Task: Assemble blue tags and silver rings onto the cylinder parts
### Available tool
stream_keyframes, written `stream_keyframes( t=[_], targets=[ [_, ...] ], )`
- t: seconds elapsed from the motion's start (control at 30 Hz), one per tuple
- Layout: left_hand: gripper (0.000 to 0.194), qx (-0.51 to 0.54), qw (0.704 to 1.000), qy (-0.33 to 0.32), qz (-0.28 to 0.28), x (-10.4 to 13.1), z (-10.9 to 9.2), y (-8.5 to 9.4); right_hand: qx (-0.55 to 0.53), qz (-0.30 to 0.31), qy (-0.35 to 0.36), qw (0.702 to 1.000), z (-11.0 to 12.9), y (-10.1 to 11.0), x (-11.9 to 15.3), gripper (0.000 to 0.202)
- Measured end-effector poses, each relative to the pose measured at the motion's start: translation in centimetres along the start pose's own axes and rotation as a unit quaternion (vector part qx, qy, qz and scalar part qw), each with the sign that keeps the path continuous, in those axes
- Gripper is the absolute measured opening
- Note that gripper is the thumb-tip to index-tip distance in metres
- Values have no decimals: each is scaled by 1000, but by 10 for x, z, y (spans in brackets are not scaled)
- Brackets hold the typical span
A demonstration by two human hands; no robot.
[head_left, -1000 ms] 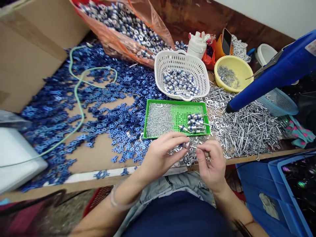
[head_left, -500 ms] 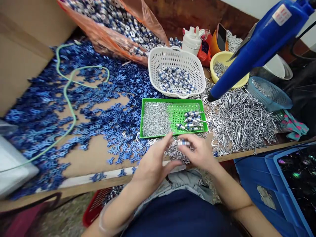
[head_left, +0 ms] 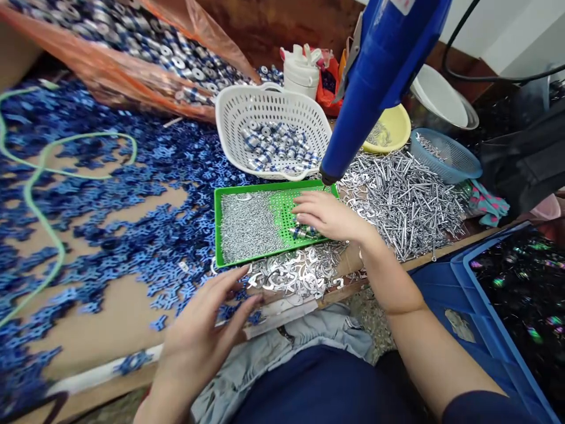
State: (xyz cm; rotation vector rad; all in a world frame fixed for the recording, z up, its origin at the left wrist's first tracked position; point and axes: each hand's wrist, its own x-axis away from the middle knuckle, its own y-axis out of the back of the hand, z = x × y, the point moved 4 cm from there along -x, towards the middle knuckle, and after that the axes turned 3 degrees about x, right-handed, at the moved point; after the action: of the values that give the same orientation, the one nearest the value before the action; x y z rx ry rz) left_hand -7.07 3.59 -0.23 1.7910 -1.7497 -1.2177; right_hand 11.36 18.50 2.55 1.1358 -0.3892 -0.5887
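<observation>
My right hand (head_left: 329,216) lies palm down over the right part of a green tray (head_left: 218,229), fingers stretched out and slightly spread. Under it, partly covered, are silver-and-blue cylinders (head_left: 301,233) with thin metal ends. No object shows in its fingers, though the palm side is hidden. Small silver metal pieces (head_left: 249,227) fill the tray's left part. My left hand (head_left: 198,324) hovers over the table's front edge, thumb and fingers apart, with nothing in it. Close to its fingertips is a pile of flat silver hooks (head_left: 304,274). A blue power screwdriver (head_left: 362,88) hangs above the tray, tip down.
A white basket (head_left: 227,126) of cylinders stands behind the tray, near an orange bag (head_left: 110,76) full of them. Blue three-armed pieces (head_left: 172,153) cover the left side. Metal rods (head_left: 410,194) are heaped right, before a blue basket (head_left: 454,165). A blue crate (head_left: 481,288) stands lower right.
My right hand has moved forward from the table edge onto the tray; the cylinder at its fingertips no longer shows there. My left hand has drawn away left. The view has shifted right.
</observation>
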Motion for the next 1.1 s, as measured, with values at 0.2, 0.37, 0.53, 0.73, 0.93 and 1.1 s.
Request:
stream_keyframes(
  t=[0.2, 0.37, 0.53, 0.73, 0.93, 1.1],
  targets=[
    [29, -24, 999, -25, -29, 8, 18, 6, 21, -261, -430, 864, -102, 40, 100, 25],
    [26, -22, 999, -29, -24, 8, 18, 7, 72, -367, -490, 788, -164, 38, 115, 19],
    [20, 9, 999, -22, -37, 9, 12, 9, 2, -435, -455, 777, -172, 46, 122, 15],
    [27, -21, 999, -10, -28, 12, 14, 10, -138, -454, -377, 795, -101, 22, 159, 20],
    [17, 11, 999, -24, -26, 5, 7, 8, -122, -292, -367, 875, -30, -47, 167, 17],
    [13, 27, 999, -25, -18, 3, 2, 5, -52, -237, -363, 900, -19, -52, 161, 27]
  ],
)
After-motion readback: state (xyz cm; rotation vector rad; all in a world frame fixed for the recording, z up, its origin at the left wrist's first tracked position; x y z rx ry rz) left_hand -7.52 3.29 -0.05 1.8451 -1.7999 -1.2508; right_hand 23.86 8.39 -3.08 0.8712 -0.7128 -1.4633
